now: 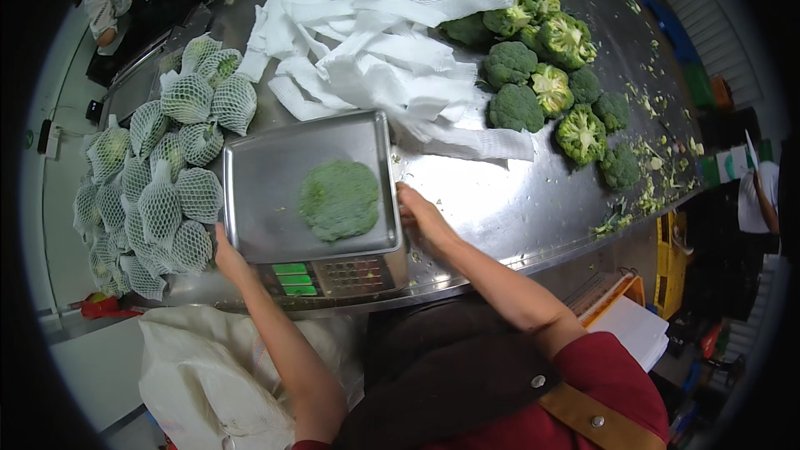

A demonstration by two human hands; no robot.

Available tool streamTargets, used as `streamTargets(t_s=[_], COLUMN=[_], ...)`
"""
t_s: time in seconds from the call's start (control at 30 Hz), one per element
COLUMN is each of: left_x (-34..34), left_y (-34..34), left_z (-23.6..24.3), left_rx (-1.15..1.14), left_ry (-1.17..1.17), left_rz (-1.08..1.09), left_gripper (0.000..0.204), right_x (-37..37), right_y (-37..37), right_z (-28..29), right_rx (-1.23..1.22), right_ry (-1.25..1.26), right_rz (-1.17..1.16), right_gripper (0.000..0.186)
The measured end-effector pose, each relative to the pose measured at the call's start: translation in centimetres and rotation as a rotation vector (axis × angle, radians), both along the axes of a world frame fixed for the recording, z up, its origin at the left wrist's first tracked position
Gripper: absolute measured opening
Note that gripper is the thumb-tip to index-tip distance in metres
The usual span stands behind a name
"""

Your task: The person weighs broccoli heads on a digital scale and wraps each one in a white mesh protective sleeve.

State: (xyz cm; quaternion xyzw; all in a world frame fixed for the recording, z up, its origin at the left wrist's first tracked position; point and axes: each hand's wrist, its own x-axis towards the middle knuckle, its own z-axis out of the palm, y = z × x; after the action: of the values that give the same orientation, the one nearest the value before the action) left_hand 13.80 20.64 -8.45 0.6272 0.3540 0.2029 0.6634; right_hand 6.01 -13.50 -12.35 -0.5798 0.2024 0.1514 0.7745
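A steel-topped digital weighing scale with a green-lit display stands near the front edge of the metal table. One broccoli head lies crown up on its pan. My left hand is at the scale's left side near the front corner, its fingertips partly hidden by the scale. On the opposite side, my right hand has its fingers bent against the scale's edge. The scale sits between my two hands, which grip it from both sides. Neither hand touches the broccoli.
Broccoli heads in white foam net sleeves are piled left of the scale. Behind it lies a heap of loose white foam nets. Bare broccoli heads and trimmings cover the right side. A white sack is below the table's front edge.
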Motion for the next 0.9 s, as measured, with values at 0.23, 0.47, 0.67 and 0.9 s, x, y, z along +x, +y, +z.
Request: streamTargets(t_s=[0.23, 0.47, 0.67, 0.9], left_x=[-4.3, -6.5, -7.3, -9.4], left_y=[-5.6, -8.0, -20.5, -31.9], left_z=[-3.7, -0.4, 8.6, 12.7], left_rx=[0.594, 0.604, 0.587, 0.626], left_ry=[0.247, 0.133, -0.288, -0.611], left_rz=[-0.305, -0.377, -0.517, -1.195], left_gripper=[0.030, 0.029, 0.039, 0.064], right_x=[-0.3, -1.9, -0.1, -3.7], right_y=[-10.4, -19.4, -24.9, -22.3], right_z=[1.7, 5.6, -1.9, 20.0], right_rx=[-0.265, -1.133, -0.802, -1.262], right_ry=[0.097, -0.134, -0.094, -0.888], right_rz=[-0.042, -0.437, -0.388, -0.012], right_gripper=[0.067, 0.036, 0.049, 0.029])
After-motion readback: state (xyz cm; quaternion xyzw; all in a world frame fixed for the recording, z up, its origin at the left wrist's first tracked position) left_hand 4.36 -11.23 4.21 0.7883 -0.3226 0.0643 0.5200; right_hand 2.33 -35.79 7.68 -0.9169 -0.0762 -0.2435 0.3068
